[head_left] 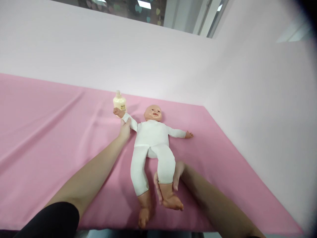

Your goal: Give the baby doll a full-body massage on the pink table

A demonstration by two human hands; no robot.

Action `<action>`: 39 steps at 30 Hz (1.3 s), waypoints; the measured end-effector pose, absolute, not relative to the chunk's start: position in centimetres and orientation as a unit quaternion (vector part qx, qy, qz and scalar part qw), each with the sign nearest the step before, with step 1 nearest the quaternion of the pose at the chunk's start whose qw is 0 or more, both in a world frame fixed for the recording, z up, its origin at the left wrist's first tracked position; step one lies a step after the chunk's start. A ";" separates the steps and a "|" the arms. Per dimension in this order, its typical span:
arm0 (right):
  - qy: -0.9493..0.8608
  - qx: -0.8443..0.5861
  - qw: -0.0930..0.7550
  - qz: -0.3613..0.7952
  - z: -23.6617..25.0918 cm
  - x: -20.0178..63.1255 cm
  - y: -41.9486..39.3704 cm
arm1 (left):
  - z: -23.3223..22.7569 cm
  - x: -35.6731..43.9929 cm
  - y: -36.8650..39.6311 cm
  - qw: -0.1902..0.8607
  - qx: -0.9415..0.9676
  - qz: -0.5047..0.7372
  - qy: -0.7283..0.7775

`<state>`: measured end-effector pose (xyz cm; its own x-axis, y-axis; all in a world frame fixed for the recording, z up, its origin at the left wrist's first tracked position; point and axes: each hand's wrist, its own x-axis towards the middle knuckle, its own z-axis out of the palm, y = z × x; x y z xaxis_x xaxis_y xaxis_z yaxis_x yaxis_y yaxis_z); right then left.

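Pink table [49, 132], white wall behind; doll [151, 138] supine, bottle [120, 101] beside its arm. Left hand [125, 129] grips doll's arm. Right hand [170, 180] grips its leg.

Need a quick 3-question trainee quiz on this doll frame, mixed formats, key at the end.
1. True or false: the left hand grips the doll by its head.
2. Which part of the doll does the right hand hold: A) an arm, B) a lower leg, C) the torso?
3. Fill in: the cream bottle stands on the pink ___, beside the doll's raised hand.

Key: 1 false, it grips the arm at the wrist; 2 B; 3 cloth.
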<state>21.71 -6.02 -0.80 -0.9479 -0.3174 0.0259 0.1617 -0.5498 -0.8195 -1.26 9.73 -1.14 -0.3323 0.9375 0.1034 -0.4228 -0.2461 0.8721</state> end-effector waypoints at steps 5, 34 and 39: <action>0.485 -0.074 0.144 -0.859 -0.8 21.5 -5.8 | -0.7 -1.3 9.5 0.500 0.326 0.718 0.359; 0.229 0.180 -0.403 -0.868 0.9 22.6 -5.4 | 0.6 -0.4 6.3 0.306 0.783 0.469 0.271; 0.269 0.126 -0.363 -0.883 0.2 22.8 -5.3 | 0.7 -0.4 6.1 0.297 0.742 0.508 0.321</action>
<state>22.79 -5.30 0.21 -0.7043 0.7093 -0.0280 -0.5733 -0.5915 -0.5670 -0.38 6.13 0.72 0.2773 0.7788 0.5627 0.1744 -0.6167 0.7677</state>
